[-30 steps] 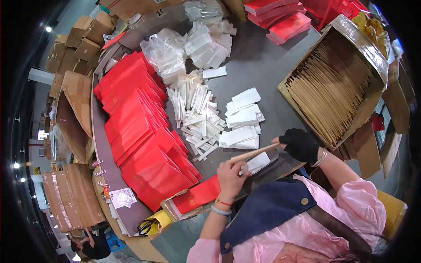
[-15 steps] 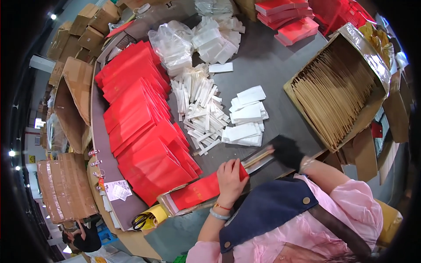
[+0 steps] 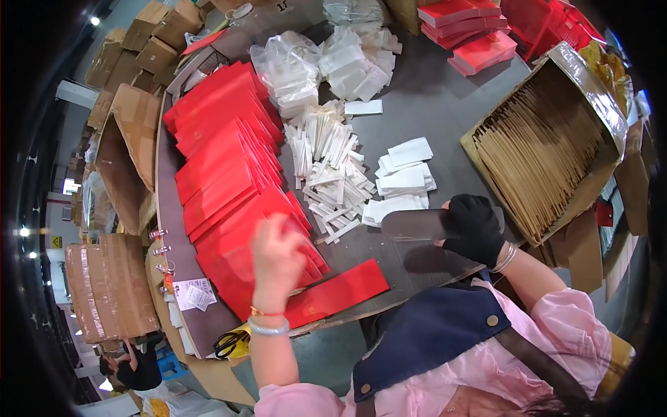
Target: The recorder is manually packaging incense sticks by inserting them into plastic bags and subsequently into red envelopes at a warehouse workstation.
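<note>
My right hand [image 3: 472, 226], in a black glove with bare fingertips, grips a thin see-through strip with a rounded end [image 3: 410, 225] above the table. Below the strip, close to the table's front edge, lies a long flat red paper sleeve [image 3: 340, 290]. My left hand [image 3: 279, 254] is bare and smeared by motion; it hovers at the near end of the rows of overlapping red paper sleeves [image 3: 226, 174]. Whether its fingers hold anything cannot be made out. Folded white packets [image 3: 405, 182] and a heap of narrow white paper strips [image 3: 330, 167] lie beyond my hands.
An open carton of thin brown sticks [image 3: 545, 149] stands at the right. Stacked red packs [image 3: 472, 35] and clear plastic bags of white packets [image 3: 285, 73] sit at the back. Black-handled scissors [image 3: 229, 343] are at the front left corner. Cartons [image 3: 111, 285] stand beyond the left edge.
The strip has come out of the red sleeve with my right hand; the tan sticks beside it no longer show. My left hand has left that sleeve and moved left to the red rows.
</note>
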Action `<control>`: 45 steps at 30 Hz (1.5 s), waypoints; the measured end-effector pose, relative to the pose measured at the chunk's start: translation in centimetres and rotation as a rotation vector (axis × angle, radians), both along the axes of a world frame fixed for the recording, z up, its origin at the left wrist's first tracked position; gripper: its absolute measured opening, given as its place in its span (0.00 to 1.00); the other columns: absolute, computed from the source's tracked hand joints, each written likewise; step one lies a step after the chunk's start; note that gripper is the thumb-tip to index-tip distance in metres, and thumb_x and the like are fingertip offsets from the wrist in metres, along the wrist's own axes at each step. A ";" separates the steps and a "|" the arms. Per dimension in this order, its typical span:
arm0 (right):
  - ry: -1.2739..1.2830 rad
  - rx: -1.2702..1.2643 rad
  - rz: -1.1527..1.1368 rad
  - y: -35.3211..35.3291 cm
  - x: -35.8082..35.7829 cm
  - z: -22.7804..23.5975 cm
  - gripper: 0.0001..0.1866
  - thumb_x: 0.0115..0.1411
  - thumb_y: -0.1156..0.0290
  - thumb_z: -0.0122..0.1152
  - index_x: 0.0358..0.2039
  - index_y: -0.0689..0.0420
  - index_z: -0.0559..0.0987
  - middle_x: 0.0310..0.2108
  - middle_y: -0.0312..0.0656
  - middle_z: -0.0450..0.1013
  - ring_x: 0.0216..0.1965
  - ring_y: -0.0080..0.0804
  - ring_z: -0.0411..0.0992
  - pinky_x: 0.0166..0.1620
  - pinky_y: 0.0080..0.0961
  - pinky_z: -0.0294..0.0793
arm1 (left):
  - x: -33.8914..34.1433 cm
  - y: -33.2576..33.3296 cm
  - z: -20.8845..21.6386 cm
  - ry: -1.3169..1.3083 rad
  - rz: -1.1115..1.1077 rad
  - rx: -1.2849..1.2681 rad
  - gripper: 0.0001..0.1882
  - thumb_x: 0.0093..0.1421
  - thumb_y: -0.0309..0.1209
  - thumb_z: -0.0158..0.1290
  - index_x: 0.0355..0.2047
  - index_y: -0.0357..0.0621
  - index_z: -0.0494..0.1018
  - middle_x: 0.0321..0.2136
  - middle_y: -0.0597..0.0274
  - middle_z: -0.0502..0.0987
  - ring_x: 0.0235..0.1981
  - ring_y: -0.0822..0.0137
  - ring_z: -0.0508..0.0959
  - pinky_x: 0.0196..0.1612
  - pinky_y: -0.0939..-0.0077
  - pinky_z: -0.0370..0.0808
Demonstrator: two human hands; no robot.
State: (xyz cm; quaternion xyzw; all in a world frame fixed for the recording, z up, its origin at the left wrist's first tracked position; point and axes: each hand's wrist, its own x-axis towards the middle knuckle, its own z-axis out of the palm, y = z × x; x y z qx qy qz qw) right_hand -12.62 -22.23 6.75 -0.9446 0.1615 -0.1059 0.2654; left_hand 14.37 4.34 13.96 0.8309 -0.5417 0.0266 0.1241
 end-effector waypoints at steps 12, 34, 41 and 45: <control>0.217 -0.280 0.221 2.2 0.9 -0.3 0.35 0.38 0.45 0.71 0.42 0.54 0.75 0.39 0.42 0.71 0.44 0.41 0.69 0.52 0.42 0.60 | -13.3 0.6 -15.0 0.452 0.488 -0.362 0.21 0.43 0.39 0.70 0.29 0.42 0.72 0.50 0.49 0.69 0.57 0.44 0.62 0.61 0.49 0.56; -0.137 -0.316 -0.697 -13.8 -11.4 -3.1 0.18 0.54 0.69 0.65 0.44 0.58 0.75 0.42 0.48 0.73 0.45 0.48 0.71 0.49 0.37 0.71 | -3.0 -3.3 -14.0 0.007 0.213 -0.197 0.03 0.56 0.28 0.56 0.30 0.45 0.73 0.29 0.60 0.73 0.35 0.56 0.72 0.38 0.61 0.68; 0.248 -0.137 -0.732 -16.7 -13.3 -3.6 0.16 0.57 0.70 0.58 0.46 0.62 0.76 0.45 0.49 0.73 0.50 0.48 0.70 0.53 0.36 0.69 | -5.3 -9.9 -12.4 0.199 0.051 -0.203 0.17 0.48 0.31 0.63 0.39 0.43 0.76 0.40 0.58 0.74 0.44 0.53 0.70 0.46 0.59 0.68; 0.225 -0.200 -0.761 -17.8 -14.6 -6.8 0.17 0.58 0.71 0.57 0.47 0.63 0.75 0.47 0.53 0.72 0.52 0.51 0.68 0.55 0.37 0.68 | -5.0 -9.9 -12.8 0.222 0.013 -0.165 0.19 0.47 0.32 0.64 0.40 0.45 0.76 0.39 0.58 0.74 0.43 0.53 0.71 0.45 0.60 0.68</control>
